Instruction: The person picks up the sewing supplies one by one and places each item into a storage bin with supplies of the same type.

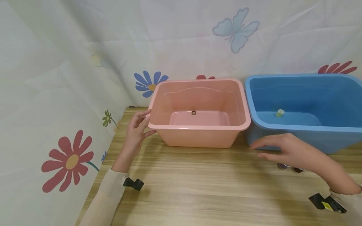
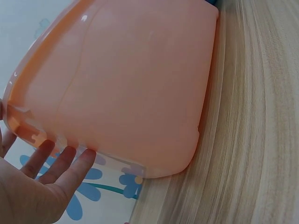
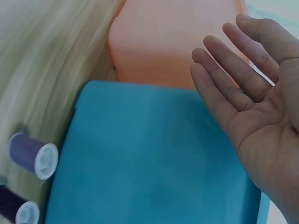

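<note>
A pink plastic bin point(image 1: 198, 136) stands on the wooden table. My left hand point(image 1: 135, 133) grips its left rim, and in the left wrist view the fingertips point(image 2: 67, 154) press the wall under the lip. A small brown round thing point(image 1: 193, 112) lies on the bin's floor. To the right is a larger blue bin point(image 1: 294, 128), holding a small pale green and white spool point(image 1: 280, 113). My right hand point(image 1: 285, 150) hovers before the blue bin's front left corner, fingers extended and palm bare in the right wrist view.
Two thread spools, one purple point(image 3: 32, 154) and one darker point(image 3: 17, 205), lie on the table point(image 1: 181, 188) in front of the blue bin, partly behind my right hand in the head view. A flower-printed curtain point(image 1: 181, 37) hangs behind and to the left.
</note>
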{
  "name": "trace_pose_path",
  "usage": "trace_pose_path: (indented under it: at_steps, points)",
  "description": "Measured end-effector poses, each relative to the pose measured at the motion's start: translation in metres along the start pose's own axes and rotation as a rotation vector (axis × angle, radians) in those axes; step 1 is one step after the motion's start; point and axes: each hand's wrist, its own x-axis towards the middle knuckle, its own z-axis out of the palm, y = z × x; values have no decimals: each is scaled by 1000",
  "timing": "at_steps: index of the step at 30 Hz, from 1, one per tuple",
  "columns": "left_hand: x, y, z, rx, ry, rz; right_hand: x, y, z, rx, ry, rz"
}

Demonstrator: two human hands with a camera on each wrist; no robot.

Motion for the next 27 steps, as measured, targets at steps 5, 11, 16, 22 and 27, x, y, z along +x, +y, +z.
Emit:
trace_pose_path:
  at_steps: [5,11,16,22,27]
  points:
    - [0,-1,-1,2,0,-3,-11,7,4,-14,19,-6]
    - [0,0,-2,1,-2,2,-20,13,4,-35,-1,21]
    - [1,0,-1,-1,0,4,-28,18,2,-75,-22,73]
    - [1,-2,-2,0,2,1,-42,30,5,-117,-6,94]
    - [1,-2,-2,-3,-1,-3,-59,41,8,-159,7,170]
